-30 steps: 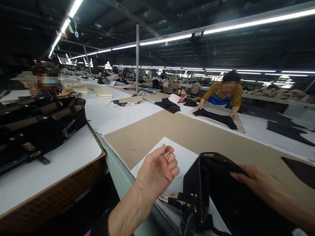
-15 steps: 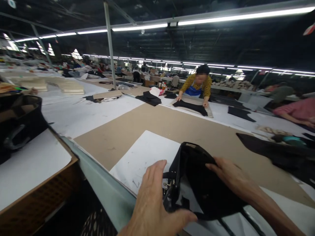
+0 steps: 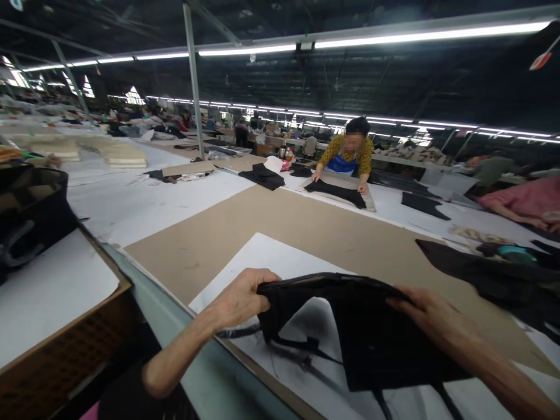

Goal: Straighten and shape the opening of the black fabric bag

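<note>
"Brown sheet (image 3: 245, 216) and white paper (image 3: 258, 254) on the desk (image 3: 157, 303); what surrounds them?"

"Dark pieces (image 3: 481, 274), right. Black-and-brown article (image 3: 48, 204), left. Co-worker (image 3: 342, 163) in yellow sleeves, far side."

"Fingers, and the black bag (image 3: 380, 341)?"

"Bag: over the white paper. Left hand (image 3: 242, 297): fingers closed on the rim's left end. Right hand (image 3: 426, 309): fingers pinching the rim farther right."

We have a black bag piece (image 3: 371, 338) spread wide over the white sheet (image 3: 262, 254), its upper rim gently arched, an opening beneath, thin straps (image 3: 447, 399) trailing from its lower edge.
</note>
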Motion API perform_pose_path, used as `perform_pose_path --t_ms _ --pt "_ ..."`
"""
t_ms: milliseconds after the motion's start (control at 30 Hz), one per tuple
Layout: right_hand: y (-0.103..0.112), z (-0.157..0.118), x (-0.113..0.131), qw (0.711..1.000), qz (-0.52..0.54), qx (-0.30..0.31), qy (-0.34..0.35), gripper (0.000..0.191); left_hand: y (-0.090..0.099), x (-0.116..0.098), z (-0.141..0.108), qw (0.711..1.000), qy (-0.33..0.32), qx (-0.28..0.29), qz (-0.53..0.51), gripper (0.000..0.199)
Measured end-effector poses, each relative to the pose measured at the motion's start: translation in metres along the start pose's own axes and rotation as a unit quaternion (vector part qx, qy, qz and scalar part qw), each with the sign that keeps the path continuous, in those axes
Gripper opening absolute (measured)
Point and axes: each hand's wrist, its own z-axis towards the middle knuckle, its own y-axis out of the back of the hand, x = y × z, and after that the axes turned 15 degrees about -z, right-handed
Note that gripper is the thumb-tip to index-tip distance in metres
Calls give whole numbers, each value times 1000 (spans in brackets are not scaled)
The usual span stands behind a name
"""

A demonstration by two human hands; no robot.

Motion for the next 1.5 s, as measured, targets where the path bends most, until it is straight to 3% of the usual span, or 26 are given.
perform_pose_path --t_ms 133,300,367,500,600,667,833,900,1000,1067,1233,1367,1500 --pt "-14 2 -9 998 27 47 29 27 6 -5 6 999 3 20 33 33" --pt "-22 -9 8 994 -108 -3 -15 41 -2 -7 7 998 -29 8 51 19" --pt "-20 -13 19 982 -177 -55 -15 52 -4 -8 6 997 -46 10 66 16" --pt "-14 -14 39 925 -258 -229 160 53 -6 -7 5 990 -88 13 108 16" --pt "-10 -13 53 878 -261 -269 297 43 -8 -4 6 983 -112 -1 143 19" --pt "-6 -13 64 865 -239 -264 353 39 -8 -1 6 979 -124 -7 163 21" --pt "5 -8 92 894 -163 -204 365 39 -9 0 6 972 -140 -12 189 23" --pt "8 -2 101 907 -138 -157 364 37 -9 -1 6 970 -142 -15 197 23" --pt "9 9 108 931 -97 -66 346 19 -11 -3 7 967 -138 -30 212 25" --pt "7 16 109 946 -66 -33 315 19 -13 -4 7 967 -133 -40 214 22" --pt "3 28 106 966 5 -34 257 19 -16 -5 7 968 -142 -51 200 16" --pt "0 34 113 966 -37 -51 251 24 -19 -2 8 960 -170 -83 206 11" --pt "-1 41 120 969 -65 -42 233 23 -24 2 10 942 -220 -140 213 31"
